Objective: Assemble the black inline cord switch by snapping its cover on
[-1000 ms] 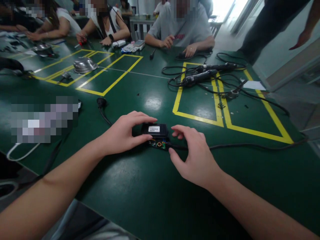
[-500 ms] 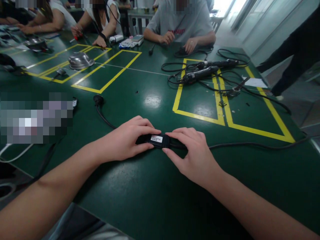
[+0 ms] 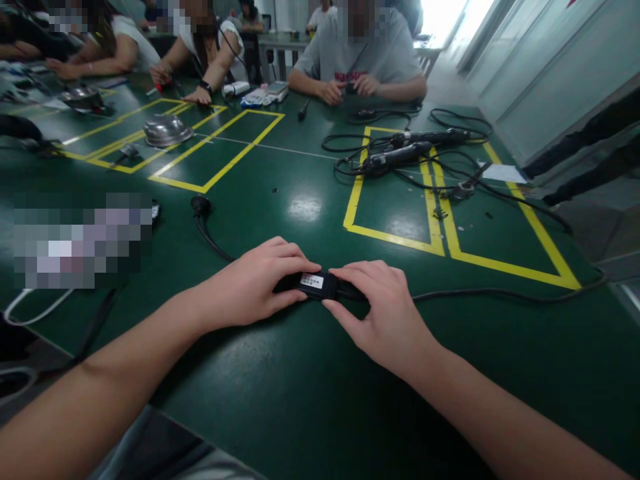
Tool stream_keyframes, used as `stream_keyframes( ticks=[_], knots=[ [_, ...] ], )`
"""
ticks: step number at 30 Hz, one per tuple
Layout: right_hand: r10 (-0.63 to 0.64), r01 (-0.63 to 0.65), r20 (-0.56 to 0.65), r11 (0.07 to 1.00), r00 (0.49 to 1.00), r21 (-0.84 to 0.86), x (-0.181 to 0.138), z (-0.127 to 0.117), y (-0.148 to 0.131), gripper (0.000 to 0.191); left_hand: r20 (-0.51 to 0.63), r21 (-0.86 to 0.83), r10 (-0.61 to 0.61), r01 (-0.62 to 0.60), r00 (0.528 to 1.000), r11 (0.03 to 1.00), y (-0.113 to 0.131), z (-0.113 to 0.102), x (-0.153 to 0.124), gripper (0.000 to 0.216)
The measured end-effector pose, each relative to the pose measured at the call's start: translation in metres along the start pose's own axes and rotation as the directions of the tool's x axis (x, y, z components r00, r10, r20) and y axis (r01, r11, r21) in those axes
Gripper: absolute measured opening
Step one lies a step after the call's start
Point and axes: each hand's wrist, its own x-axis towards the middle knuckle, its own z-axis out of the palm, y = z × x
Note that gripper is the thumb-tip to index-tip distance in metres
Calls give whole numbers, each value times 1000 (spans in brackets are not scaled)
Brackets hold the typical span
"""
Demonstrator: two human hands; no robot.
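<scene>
A small black in-line cord box [image 3: 318, 285] with a white printed label lies near the middle of the green table. My left hand [image 3: 255, 280] is closed on its left end, thumb below and fingers above. At the box's right end, my right hand [image 3: 387, 310] pinches it between thumb and forefinger. From the left side a black cord runs to a power plug [image 3: 201, 206] on the table. To the right, the black cord [image 3: 480, 292] passes under my right hand and on toward the table's right edge.
Two black electric screwdrivers [image 3: 397, 159] lie among looped cables at the right, across yellow tape outlines [image 3: 400, 240]. A metal bowl-shaped part [image 3: 165, 131] sits farther left. A blurred-out object [image 3: 95, 233] lies at near left. Several people sit across the table [image 3: 280, 400].
Both my hands keep their hold on the box, nearly unmoved. The view has shifted slightly. Across the table, the person in the grey shirt has brought both hands together around a small dark thing.
</scene>
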Motion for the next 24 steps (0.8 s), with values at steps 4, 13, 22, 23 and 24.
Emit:
stream_keyframes(
  ticks=[4, 13, 22, 23, 24],
  knots=[
    [16, -16, 23, 1000, 1000, 0, 0, 1, -1, 24, -9, -126, -41, 40, 999, 991, -3, -1, 1, 37],
    [86, -85, -5, 995, 996, 47, 1, 1, -1, 21, -245, 9, -314, 326, 917, 945, -23, -2, 5, 29],
    [38, -41, 58, 998, 998, 40, 4, -1, 0, 8, -230, 142, -127, 162, 965, 977, -23, -5, 1, 19],
    [38, -40, 58, 998, 998, 39, 4, -1, 0, 8, -200, 127, -109, 136, 974, 983, -20, -6, 0, 20],
    [36, -39, 62, 998, 997, 42, 4, -1, 0, 9, -139, 93, -99, 112, 985, 989, -17, -7, -1, 19]
  ],
)
